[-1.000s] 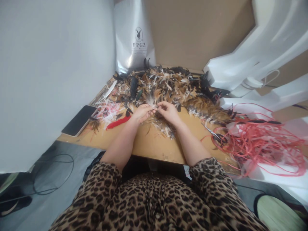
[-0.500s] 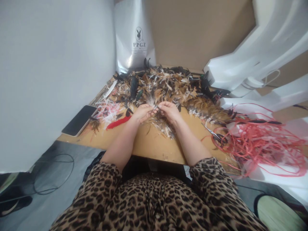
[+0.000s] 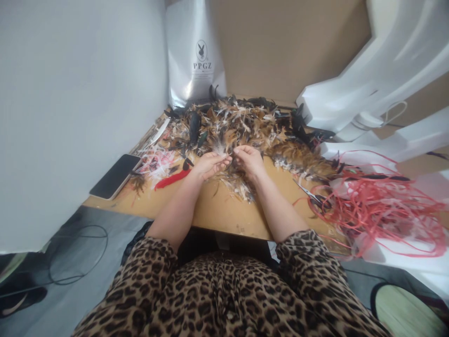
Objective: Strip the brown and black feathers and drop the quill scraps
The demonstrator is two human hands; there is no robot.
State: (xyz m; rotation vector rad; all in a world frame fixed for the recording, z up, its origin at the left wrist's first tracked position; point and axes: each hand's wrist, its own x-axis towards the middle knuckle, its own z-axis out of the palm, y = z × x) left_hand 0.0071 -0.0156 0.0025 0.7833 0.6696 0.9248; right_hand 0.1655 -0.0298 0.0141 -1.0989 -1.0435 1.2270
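My left hand (image 3: 212,164) pinches a pale fluffy feather (image 3: 220,146) between thumb and fingers, its downy part standing up beyond the fingertips. Just to the right, my right hand (image 3: 249,160) has its thumb and forefinger drawn together. Whatever those fingers hold is too small to make out. A small gap lies between the two hands. Behind them spreads a heap of brown, white and black feathers (image 3: 245,119), and more loose feathers (image 3: 240,186) lie on the wooden table (image 3: 228,215) beneath.
At the left are a phone (image 3: 115,177), a red strip (image 3: 171,179) and pink-white shreds (image 3: 157,161). Scissors (image 3: 310,193) lie at the right beside tangled red ribbon (image 3: 382,210). A silver bag (image 3: 196,28) stands at the back, white foam pieces (image 3: 336,110) at the right.
My right hand has shifted slightly up and to the right, so its fingertips are now apart from the left hand's. The left hand stays almost in place with the feather.
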